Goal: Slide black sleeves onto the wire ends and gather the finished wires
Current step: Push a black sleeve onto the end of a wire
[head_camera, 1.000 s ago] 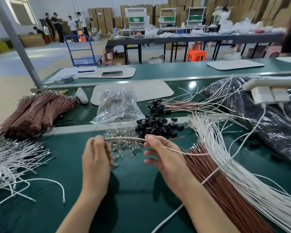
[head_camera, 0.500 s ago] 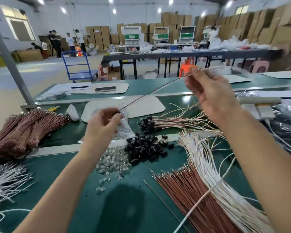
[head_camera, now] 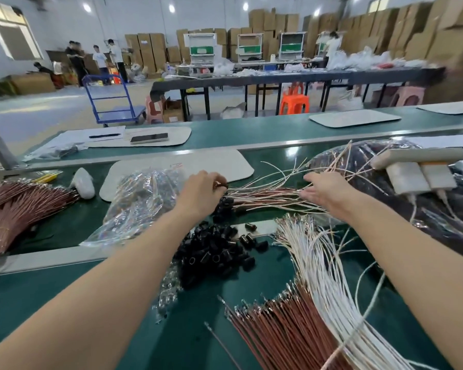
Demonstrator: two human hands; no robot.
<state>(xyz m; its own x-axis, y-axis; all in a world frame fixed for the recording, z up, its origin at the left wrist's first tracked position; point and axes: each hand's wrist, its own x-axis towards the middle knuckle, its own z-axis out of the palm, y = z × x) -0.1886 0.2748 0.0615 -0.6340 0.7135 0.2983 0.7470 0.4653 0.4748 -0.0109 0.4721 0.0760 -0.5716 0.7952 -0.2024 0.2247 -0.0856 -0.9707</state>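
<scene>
Two hands work the finished wires (head_camera: 267,194) lying far-centre on the counter (head_camera: 275,273): left hand (head_camera: 202,192) pinches their sleeved ends, right hand (head_camera: 324,190) lies with fingers (head_camera: 314,178) released across the strands; light, springy, tangle-prone, likely best gathered by the stiffer sleeved ends.

My one view: wide-angle head camera, facing forward and down, close over the near bench (head_camera: 24,292).

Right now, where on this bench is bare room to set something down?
The white mat beyond the left hand is mostly bare. Green bench shows between the black sleeves and the near brown wires, with one stray wire. The white wires crowd the right side.
</scene>
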